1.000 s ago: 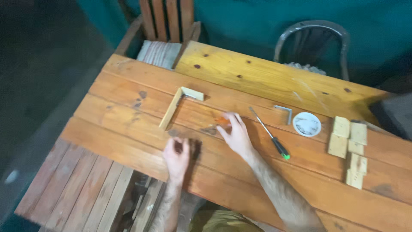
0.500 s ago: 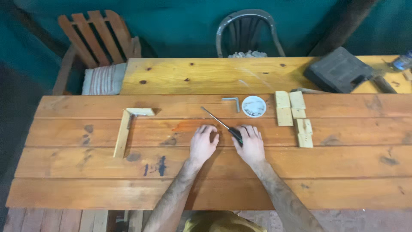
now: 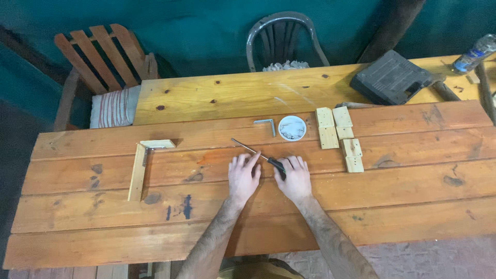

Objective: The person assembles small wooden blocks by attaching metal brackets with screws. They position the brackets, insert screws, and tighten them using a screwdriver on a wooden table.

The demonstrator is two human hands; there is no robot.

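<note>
My left hand (image 3: 243,175) rests flat on the wooden table (image 3: 392,186), fingers spread, its fingertips touching the metal shaft of a screwdriver (image 3: 257,153). My right hand (image 3: 293,178) lies beside it, palm down, fingers over the screwdriver's dark handle. The screwdriver lies diagonally on the planks. An L-shaped wooden frame (image 3: 140,166) lies well to the left. A metal corner bracket (image 3: 266,124) and a small white dish of screws (image 3: 292,127) sit just beyond my hands.
Several short wooden blocks (image 3: 338,137) lie right of the dish. A dark plastic tool case (image 3: 391,77) and a plastic bottle (image 3: 473,54) sit at the back right. A slatted wooden chair (image 3: 106,62) and a metal chair (image 3: 281,39) stand behind the table.
The view has swung from the table's left end to face it squarely. Both hands moved away from the L-shaped frame to the screwdriver at the middle of the table.
</note>
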